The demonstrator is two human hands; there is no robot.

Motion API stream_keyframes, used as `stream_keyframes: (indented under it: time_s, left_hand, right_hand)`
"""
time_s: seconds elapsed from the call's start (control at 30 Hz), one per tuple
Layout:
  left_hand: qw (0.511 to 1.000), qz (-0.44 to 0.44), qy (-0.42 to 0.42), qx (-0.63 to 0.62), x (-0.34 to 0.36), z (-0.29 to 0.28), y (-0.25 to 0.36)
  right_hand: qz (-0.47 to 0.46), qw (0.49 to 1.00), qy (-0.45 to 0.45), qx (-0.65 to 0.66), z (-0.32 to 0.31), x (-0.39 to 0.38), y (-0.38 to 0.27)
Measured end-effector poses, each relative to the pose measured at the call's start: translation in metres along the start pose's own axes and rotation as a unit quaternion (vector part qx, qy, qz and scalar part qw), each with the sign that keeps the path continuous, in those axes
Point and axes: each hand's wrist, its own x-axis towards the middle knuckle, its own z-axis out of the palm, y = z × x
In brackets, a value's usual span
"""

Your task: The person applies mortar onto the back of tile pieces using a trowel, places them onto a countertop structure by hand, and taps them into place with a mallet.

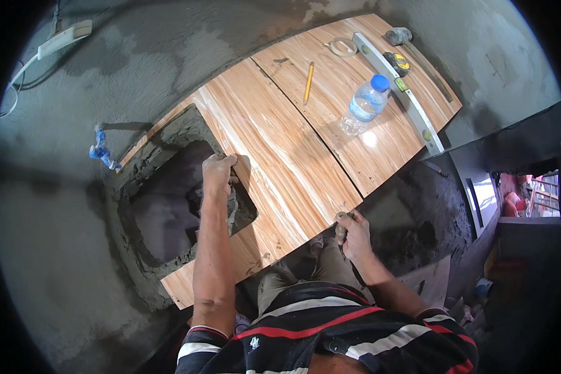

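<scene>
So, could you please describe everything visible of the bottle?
The bottle is clear, plastic-looking, with a blue cap on and a pale blue label around its middle. It appears to stand upright on the wood-grained board, right of the dark seam; nothing holds it. Its fill is unclear.

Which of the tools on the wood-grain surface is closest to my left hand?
The yellow pencil, left of the water bottle. The spirit level, tape measure and hammer lie farther from your left hand, toward the right of the wood-grain surface.
</scene>
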Motion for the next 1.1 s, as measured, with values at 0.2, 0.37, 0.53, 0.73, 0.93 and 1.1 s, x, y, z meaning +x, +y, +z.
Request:
stream_keyframes:
  time_s: [0.2,0.37,0.53,0.73,0.93,1.1]
  left_hand:
    - [1.000,-0.008,0.016,0.019,0.005,0.012,0.004]
    - [1.000,-0.016,-0.003,0.016,0.011,0.009,0.002]
    - [0.998,-0.018,-0.035,0.041,0.015,0.000,-0.003]
    - [0.997,-0.029,-0.040,0.059,0.014,-0.001,-0.003]
    - [0.994,-0.031,-0.046,0.092,0.014,0.004,0.004]
    - [0.994,-0.030,-0.031,0.100,0.015,0.005,0.005]
  right_hand:
    - [0.007,1.000,0.014,-0.003,0.000,0.005,-0.009]
    - [0.019,1.000,0.009,0.011,0.002,0.004,-0.011]
    - [0.022,0.999,0.026,0.008,0.001,0.004,-0.008]
    - [0.043,0.998,0.022,0.035,0.000,0.004,-0.003]
    - [0.046,0.998,0.028,-0.011,-0.002,0.008,-0.011]
    - [0.085,0.995,0.000,-0.052,-0.005,0.012,-0.027]
